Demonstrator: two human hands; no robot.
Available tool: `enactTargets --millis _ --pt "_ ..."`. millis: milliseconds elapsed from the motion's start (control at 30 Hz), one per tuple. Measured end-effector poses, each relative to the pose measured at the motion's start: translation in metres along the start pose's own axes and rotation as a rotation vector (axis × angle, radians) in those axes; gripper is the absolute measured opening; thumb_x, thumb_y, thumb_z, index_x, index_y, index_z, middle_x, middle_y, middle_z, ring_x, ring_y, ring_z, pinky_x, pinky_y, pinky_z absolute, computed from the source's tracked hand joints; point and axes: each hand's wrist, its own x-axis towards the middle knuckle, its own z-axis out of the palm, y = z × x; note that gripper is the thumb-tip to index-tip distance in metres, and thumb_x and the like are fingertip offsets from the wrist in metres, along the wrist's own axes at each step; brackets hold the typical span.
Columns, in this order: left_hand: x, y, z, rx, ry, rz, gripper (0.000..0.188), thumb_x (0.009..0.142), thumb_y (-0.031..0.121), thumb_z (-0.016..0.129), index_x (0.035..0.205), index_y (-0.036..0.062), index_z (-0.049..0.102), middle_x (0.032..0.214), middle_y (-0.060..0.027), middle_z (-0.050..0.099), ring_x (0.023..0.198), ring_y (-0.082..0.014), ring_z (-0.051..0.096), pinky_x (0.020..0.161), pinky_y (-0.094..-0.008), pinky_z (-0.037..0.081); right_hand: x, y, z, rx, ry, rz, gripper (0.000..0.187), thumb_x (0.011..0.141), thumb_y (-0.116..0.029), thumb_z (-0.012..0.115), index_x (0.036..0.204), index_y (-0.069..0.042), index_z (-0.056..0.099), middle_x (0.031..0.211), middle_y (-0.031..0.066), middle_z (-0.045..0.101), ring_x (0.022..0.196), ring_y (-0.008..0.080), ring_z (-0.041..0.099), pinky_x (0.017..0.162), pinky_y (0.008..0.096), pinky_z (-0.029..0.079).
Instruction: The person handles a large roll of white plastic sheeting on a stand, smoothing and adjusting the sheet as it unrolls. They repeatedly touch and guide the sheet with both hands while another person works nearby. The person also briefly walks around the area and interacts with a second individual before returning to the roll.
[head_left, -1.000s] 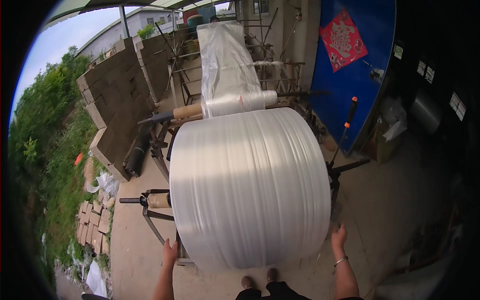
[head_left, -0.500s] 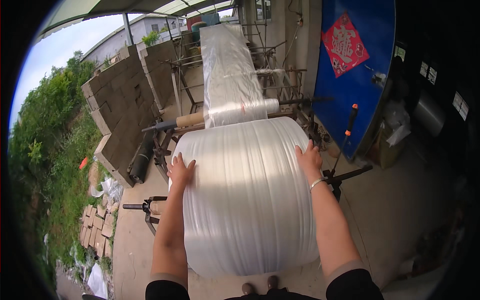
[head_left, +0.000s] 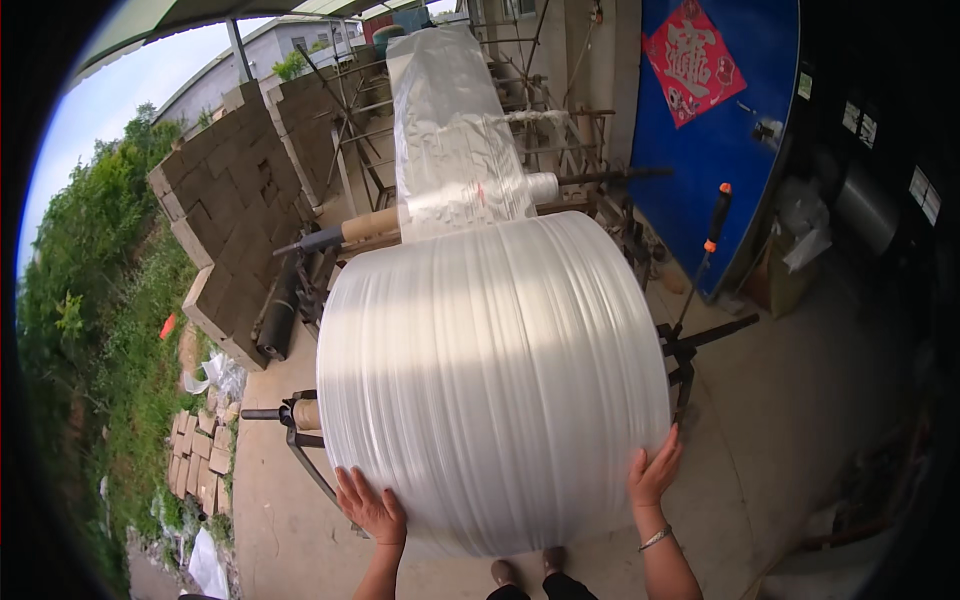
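Note:
A big roll of clear plastic film [head_left: 490, 360] fills the middle, mounted on a metal stand. My left hand [head_left: 372, 508] lies against the roll's lower left side with its fingers stretched. On the lower right edge rests my right hand [head_left: 654, 468], fingers spread, a bracelet on that wrist. Neither hand grips anything. Behind the large roll a narrower film roll [head_left: 470, 200] sits on a shaft, and a sheet of film [head_left: 450, 95] runs from there to the back.
A cardboard core [head_left: 307, 414] shows at the stand's left. A screwdriver-like orange-and-black handle [head_left: 718, 215] stands up at right, before a blue door [head_left: 700, 150]. At left are a block wall [head_left: 225, 195] and stacked bricks [head_left: 200, 455]. A dark roll [head_left: 278, 318] leans by the wall.
Both hands have slid from the upper part of the big roll down toward its near lower side, staying against the film. The view has shifted slightly.

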Motion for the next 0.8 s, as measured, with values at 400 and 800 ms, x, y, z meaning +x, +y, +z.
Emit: enactTargets --millis 400,800 --pt "-0.236 -0.088 -0.015 -0.100 -0.836 -0.090 0.092 0.083 0.048 0.066 0.152 0.0144 0.016 0.159 -0.0140 0.004 0.136 -0.0450 0.030 0.111 -0.0563 0.026 -0.135 0.091 -0.048 -0.069 -0.875 0.493 0.070 0.086 -0.027 0.065 0.137 0.008 0.033 0.135 0.0282 0.043 0.124 0.0433 0.043 0.103 0.0485 0.037" --pt "0.161 -0.013 -0.053 -0.356 0.078 0.176 0.056 0.091 0.022 0.057 0.139 0.0013 0.039 0.145 -0.0214 0.037 0.135 -0.0395 0.033 0.110 -0.0473 0.026 0.168 -0.089 -0.048 0.267 0.011 -0.194 0.062 0.083 -0.011 0.068 0.137 -0.001 0.039 0.137 0.0197 0.042 0.129 0.0372 0.037 0.107 0.0472 0.033"
